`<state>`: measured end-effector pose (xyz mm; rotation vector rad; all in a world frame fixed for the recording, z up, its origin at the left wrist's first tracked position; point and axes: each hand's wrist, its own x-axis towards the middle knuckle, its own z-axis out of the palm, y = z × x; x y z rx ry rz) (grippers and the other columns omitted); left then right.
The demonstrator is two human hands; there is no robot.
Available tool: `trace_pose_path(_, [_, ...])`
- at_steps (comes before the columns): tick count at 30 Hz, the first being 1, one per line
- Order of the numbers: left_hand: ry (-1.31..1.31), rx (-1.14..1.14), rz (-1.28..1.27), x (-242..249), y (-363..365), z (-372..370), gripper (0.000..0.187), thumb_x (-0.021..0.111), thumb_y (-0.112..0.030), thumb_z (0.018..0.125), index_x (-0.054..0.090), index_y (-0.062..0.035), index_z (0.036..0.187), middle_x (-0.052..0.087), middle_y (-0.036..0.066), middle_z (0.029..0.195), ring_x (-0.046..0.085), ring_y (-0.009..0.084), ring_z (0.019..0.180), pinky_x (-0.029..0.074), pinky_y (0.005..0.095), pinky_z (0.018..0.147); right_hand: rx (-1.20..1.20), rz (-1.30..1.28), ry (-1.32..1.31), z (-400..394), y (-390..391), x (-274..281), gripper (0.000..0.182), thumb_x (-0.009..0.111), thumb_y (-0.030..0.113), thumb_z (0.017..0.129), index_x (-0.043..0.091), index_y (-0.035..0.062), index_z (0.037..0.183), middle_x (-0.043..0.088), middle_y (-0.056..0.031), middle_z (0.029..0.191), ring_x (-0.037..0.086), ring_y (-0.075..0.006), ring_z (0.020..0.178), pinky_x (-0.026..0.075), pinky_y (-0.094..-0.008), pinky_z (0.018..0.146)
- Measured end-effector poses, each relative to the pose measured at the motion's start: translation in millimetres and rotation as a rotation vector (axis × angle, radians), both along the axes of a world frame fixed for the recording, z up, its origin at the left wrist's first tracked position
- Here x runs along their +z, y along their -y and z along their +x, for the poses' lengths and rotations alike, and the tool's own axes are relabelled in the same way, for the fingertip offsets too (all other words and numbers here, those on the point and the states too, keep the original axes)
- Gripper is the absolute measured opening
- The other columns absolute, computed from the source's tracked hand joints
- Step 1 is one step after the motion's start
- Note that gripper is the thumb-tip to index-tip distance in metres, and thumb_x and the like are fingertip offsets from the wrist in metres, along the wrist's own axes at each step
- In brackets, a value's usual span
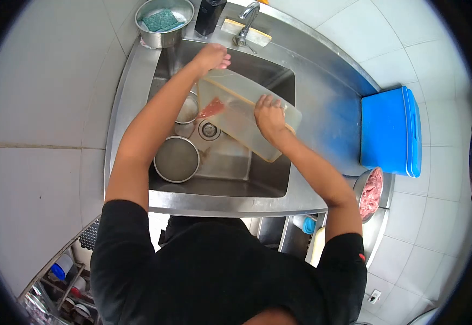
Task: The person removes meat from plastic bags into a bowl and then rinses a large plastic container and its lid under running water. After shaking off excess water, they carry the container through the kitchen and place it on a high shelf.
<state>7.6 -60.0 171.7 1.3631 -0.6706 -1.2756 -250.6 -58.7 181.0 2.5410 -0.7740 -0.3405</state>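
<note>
A translucent plastic container (pixel 241 116) is tilted over the steel sink (pixel 228 187), its low end toward the left. Reddish liquid (pixel 212 108) shows at that low end. My right hand (pixel 270 118) is closed on the container's rim on the right. At the far left corner, my left hand (pixel 213 57) has its fingers curled by the container's edge; the contact itself is partly hidden. Below my left forearm sit a round metal pan (pixel 177 159) and a smaller round bowl (pixel 189 108), partly covered by the arm. The drain (pixel 209 130) lies beside them.
A faucet (pixel 242 36) and a black bottle (pixel 210 17) stand behind the sink. A metal pot (pixel 163 39) with a green cloth or sponge is at back left. On the right are a blue cooler box (pixel 389 131) and a bowl of raw meat (pixel 372 193).
</note>
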Motion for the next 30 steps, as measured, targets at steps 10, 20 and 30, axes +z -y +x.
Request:
trace_pose_path(10, [-0.592,0.106,-0.058,-36.1,116.4,-23.6,0.049,0.044,-0.025,0.093,0.027,0.0067,0.127,0.036,0.034,0.122,0.05,0.0378,0.104,0.052,0.0369,0.082,0.083,0.027,0.123,-46.3,-12.6,-13.7,0.045,0.053,0.007,0.077,0.049,-0.0098,0.118,0.055,-0.0269,0.112,0.059,-0.0436,0.094,0.055,-0.0403,0.065])
trace_pose_path(20, [-0.835,0.251,-0.025,-25.3,123.4,-24.4,0.047,0.044,-0.026,0.093,0.029,0.0016,0.127,0.039,0.028,0.119,0.044,0.0406,0.107,0.049,0.0361,0.077,-0.219,0.38,0.007,-20.7,33.7,9.2,0.019,0.056,0.009,0.075,0.063,0.0035,0.092,0.064,-0.0208,0.08,0.064,-0.0334,0.083,0.053,-0.0413,0.066])
trace_pose_path(30, [-0.888,0.041,-0.331,-1.8,137.4,-15.3,0.057,0.045,-0.03,0.092,0.028,0.0155,0.122,0.043,0.028,0.121,0.055,0.0315,0.103,0.052,0.0328,0.076,-0.431,0.739,0.004,-31.4,121.4,-23.0,0.021,0.062,0.02,0.069,0.065,0.0,0.075,0.062,-0.0216,0.073,0.061,-0.0364,0.07,0.049,-0.0384,0.064])
